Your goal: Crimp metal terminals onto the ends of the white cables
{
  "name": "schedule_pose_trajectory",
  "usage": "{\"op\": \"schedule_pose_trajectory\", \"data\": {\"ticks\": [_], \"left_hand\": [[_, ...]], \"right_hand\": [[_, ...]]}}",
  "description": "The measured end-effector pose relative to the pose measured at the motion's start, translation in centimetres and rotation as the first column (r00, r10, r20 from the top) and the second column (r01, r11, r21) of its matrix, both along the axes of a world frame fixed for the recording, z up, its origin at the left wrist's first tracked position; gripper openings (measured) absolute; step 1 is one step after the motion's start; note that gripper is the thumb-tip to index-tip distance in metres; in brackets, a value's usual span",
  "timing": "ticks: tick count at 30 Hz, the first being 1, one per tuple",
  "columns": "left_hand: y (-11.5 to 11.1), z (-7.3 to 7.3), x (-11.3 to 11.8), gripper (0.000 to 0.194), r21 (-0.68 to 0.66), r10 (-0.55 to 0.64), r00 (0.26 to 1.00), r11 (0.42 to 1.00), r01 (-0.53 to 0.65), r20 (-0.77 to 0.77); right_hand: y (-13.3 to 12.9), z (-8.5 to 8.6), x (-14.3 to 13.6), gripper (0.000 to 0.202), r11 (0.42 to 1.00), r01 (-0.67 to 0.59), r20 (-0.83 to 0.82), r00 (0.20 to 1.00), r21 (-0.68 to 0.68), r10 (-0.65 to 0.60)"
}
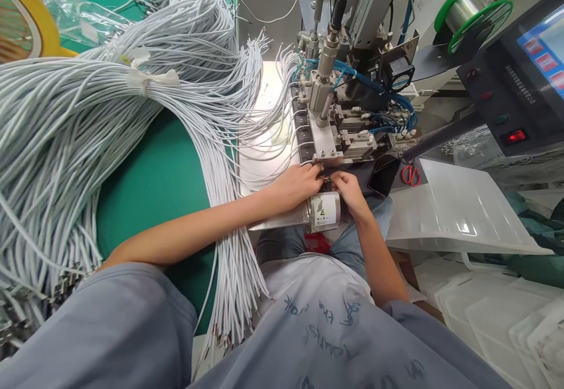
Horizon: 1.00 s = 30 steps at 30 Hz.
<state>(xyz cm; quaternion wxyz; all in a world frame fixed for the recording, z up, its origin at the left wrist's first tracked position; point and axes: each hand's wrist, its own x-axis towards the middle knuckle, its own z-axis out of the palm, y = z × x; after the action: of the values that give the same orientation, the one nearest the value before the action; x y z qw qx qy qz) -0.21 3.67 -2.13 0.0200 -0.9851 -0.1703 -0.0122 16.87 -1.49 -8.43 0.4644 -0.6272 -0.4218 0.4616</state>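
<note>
My left hand (302,185) reaches across to the front edge of a soldering-type bench machine (324,133), its fingers pinched together close to the fixture. Just to its right, my right hand (349,192) also pinches, with thumb and forefinger at a tiny dark metallic part whose kind I cannot tell. What the left fingertips hold is hidden. White cables (268,148) run from the left into a row of slots on the machine. Right below the hands sits a clear container with a white label (325,210).
Large bundles of white cables (145,86) lie on the green mat (132,166) at left. A wire spool (467,13), a control screen (537,54), a black phone (383,174), red-handled scissors (410,175) and a white plastic tray (462,207) are on the right.
</note>
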Motion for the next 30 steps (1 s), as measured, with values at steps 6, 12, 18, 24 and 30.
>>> {"op": "schedule_pose_trajectory", "data": {"ticks": [6, 12, 18, 24, 30], "left_hand": [[0.3, 1.9, -0.5, 0.02, -0.107, 0.146, 0.979, 0.981, -0.162, -0.142], [0.1, 1.8, -0.8, 0.025, -0.031, 0.274, 0.951, 0.959, -0.281, -0.145], [0.2, 1.7, -0.5, 0.026, -0.036, 0.338, 0.925, 0.937, -0.349, -0.174], [-0.1, 2.1, -0.5, 0.026, -0.054, 0.318, 0.939, 0.943, -0.327, -0.129], [-3.0, 2.4, 0.1, 0.031, -0.37, 0.054, 0.986, 0.929, 0.008, 0.159]], "right_hand": [[0.1, 0.0, 0.3, 0.024, 0.994, 0.057, 0.122, 0.99, 0.093, -0.069], [-5.0, 2.7, -3.0, 0.023, 0.894, 0.297, 0.266, 0.881, 0.334, -0.392], [-9.4, 1.4, -12.1, 0.015, 0.918, -0.395, 0.166, 0.907, 0.019, 0.387], [-9.3, 0.8, -13.5, 0.019, 0.821, -0.562, 0.195, 0.798, -0.102, 0.57], [-8.5, 4.6, -6.4, 0.028, 0.956, -0.291, 0.357, 0.889, -0.044, 0.287]]}}
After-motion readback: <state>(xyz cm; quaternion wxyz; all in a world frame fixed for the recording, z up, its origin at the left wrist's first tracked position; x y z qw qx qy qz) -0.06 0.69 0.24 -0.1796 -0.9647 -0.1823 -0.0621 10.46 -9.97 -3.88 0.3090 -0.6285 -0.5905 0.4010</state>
